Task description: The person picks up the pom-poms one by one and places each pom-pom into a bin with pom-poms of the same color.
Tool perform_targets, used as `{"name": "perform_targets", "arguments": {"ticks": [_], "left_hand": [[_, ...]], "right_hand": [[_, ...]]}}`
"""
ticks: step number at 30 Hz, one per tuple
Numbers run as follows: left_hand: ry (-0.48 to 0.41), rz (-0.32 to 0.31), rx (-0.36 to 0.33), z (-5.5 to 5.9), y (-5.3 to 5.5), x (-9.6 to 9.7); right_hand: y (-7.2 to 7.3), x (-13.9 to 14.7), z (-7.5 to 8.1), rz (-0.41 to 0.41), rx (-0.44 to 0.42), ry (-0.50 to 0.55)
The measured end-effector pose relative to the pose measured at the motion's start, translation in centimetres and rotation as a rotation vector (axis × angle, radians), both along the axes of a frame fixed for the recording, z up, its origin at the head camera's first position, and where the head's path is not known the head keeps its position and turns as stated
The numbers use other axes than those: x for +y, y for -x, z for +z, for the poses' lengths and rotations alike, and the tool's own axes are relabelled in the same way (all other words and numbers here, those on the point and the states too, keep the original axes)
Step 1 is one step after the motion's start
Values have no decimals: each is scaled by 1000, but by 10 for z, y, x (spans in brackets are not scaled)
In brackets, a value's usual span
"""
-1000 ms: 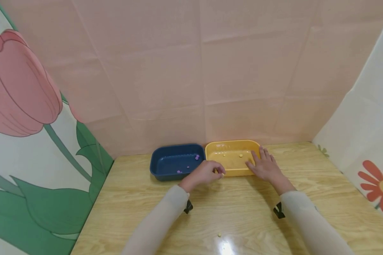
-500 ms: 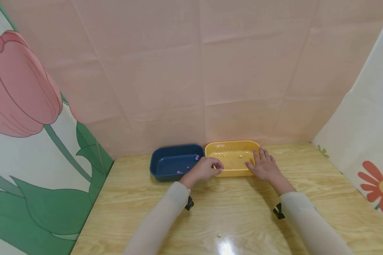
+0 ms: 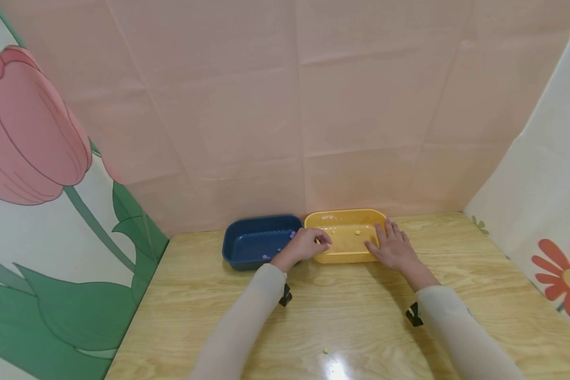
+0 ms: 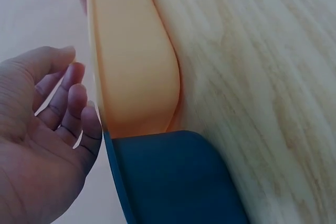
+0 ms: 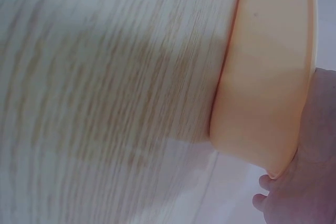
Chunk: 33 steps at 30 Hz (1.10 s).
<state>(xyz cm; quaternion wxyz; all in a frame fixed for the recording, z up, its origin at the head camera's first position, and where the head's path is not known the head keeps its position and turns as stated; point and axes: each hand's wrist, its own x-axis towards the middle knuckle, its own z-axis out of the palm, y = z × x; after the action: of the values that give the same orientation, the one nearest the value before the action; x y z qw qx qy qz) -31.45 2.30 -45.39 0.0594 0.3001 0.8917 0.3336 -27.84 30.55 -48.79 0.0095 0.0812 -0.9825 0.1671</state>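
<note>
My left hand [image 3: 306, 244] is above the near left part of the yellow tray [image 3: 347, 257], its thumb and index fingertips together. Between them the left wrist view shows a speck of a small yellow bead [image 4: 74, 61]; the head view hides it. My right hand [image 3: 395, 249] rests with spread fingers on the right end of that tray, some over the rim. In the tray lie a yellow bead [image 3: 358, 233] and a smaller one near the left hand. Touching it on the left is a dark blue tray [image 3: 247, 262] with several small purple pieces [image 3: 266, 257], partly behind my left wrist.
A single yellow-green bead [image 3: 325, 351] lies on the wooden table [image 3: 361, 316] near the front. A pink cloth [image 3: 237, 105] hangs right behind the trays. Printed flower panels [image 3: 52, 237] stand at both sides.
My left hand has moved up and forward, from the yellow tray's near edge to above its inside. The right hand stays on the tray's right end.
</note>
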Motion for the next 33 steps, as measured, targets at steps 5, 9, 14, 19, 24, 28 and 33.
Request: {"name": "perform_targets", "arguments": {"ticks": [5,9,14,19,24,28,33], "left_hand": [[26,21,8,5,8,3],[62,17,22,7,14,5],[65,34,20,8,18,7],[59,70,-18,7,26,8],[46,82,0,5,32,4],[42,70,42,4,34,-3],[44,81,46,4,35,-12]], "right_hand": [[0,0,1,3,-15,-3],[-1,-1,2,3,2,10],[2,1,-4,7,15,27],[2,-2,-3,4,4,29],[1,-3,0,-5,-9,1],[1,-2,1,-4,-4,4],[1,-1,0,-8,0,-4]]}}
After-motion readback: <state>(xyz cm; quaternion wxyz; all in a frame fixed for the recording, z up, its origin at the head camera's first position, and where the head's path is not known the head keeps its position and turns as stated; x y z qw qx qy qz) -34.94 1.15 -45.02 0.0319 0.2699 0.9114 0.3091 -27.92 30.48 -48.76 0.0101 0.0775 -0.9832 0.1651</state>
